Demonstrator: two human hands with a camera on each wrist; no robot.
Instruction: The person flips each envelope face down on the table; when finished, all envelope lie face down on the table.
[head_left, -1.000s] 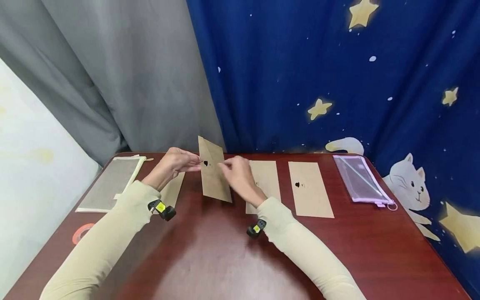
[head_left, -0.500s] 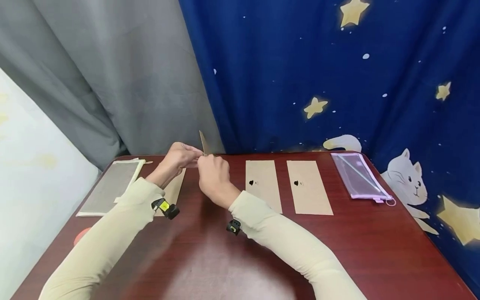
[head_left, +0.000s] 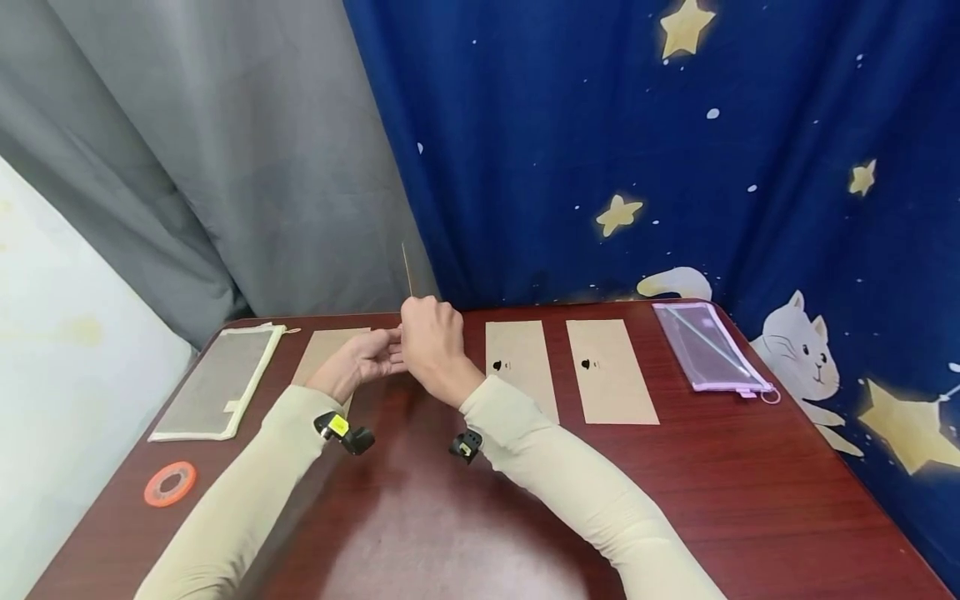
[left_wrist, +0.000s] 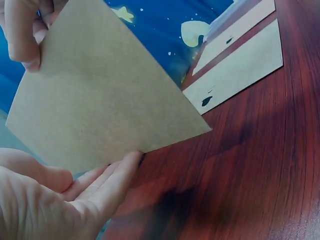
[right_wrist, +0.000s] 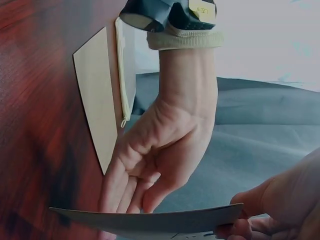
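My right hand [head_left: 433, 342] pinches a brown kraft-paper card [left_wrist: 115, 90] by one edge and holds it up off the table. The card stands nearly edge-on in the head view. In the right wrist view its far face carries some dark print, mostly cut off. My left hand [head_left: 369, 358] is turned palm up, its straight fingers [left_wrist: 117, 182] at the card's lower edge. A second kraft card [head_left: 322, 354] lies partly behind the left hand. Two more, each printed with a small black hat, lie to the right: one kraft card [head_left: 521, 350] and another [head_left: 615, 375].
A cream-edged mesh zip pouch [head_left: 217, 383] lies at the far left of the dark red table [head_left: 420, 533]. In front of it is an orange ring-shaped roll [head_left: 153, 493]. A purple mesh pouch [head_left: 705, 358] with a slim stick inside lies at the far right. Curtains hang behind.
The right hand has moved left and taken the card by its edge, turning it edge-on and slightly higher. The left hand has loosened its pinch, lowered and turned palm up.
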